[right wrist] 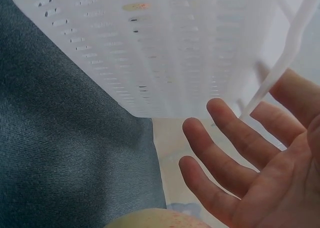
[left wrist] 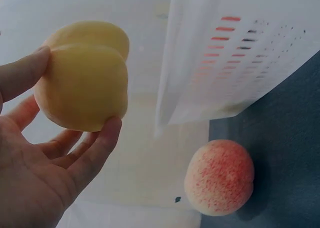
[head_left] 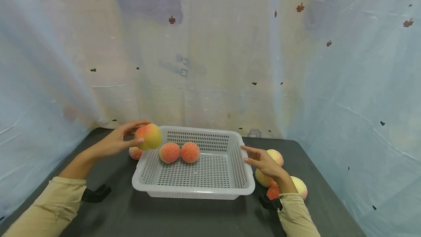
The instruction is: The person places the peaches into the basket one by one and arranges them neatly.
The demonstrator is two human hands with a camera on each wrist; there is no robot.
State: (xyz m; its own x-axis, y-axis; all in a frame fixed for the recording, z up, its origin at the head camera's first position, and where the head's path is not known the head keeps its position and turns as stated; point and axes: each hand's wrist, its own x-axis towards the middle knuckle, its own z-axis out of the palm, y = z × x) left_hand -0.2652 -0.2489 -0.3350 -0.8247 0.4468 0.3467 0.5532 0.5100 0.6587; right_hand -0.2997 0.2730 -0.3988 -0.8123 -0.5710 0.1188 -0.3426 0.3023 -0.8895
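My left hand [head_left: 113, 140] holds a yellow peach with a red blush [head_left: 150, 137] between thumb and fingertips, up at the left rim of a white slotted plastic basket [head_left: 194, 191]. Seen from the left wrist, the peach [left wrist: 85, 83] shows its yellow, creased side. Two speckled red-orange peaches, one on the left [head_left: 169, 153] and one beside it [head_left: 190, 152], lie inside the basket. At the basket's right rim is my right hand [head_left: 264, 162], its fingers extended and spread, fingertips right at the edge [right wrist: 287, 53].
Left of the basket a reddish peach [head_left: 135, 153] lies on the dark table [head_left: 184, 218]. Several more peaches, among them a pale yellow one [head_left: 299, 185], sit at the right, partly hidden by my right arm. A patterned plastic curtain [head_left: 210, 65] hangs behind and on both sides.
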